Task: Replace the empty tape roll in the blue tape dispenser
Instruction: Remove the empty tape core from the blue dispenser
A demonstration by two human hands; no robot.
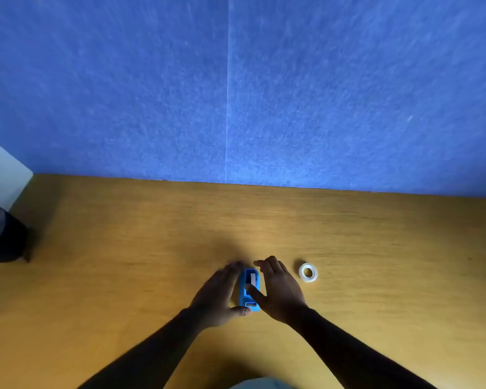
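The blue tape dispenser (248, 289) stands on the wooden table (124, 262), its long side pointing away from me. A pale strip shows in its top slot. My left hand (218, 297) lies along its left side, fingers stretched forward and the thumb touching its near end. My right hand (279, 290) is at its right side, with the thumb resting on the dispenser's top and the fingers spread. A clear tape roll (308, 272) lies flat on the table, a short way right of my right hand and apart from it.
A blue felt partition (236, 94) rises along the table's far edge. A black bin with a plastic liner (0, 234) sits beyond the table's left edge, beside a white wall (0, 169). Bare wood stretches left and right of my hands.
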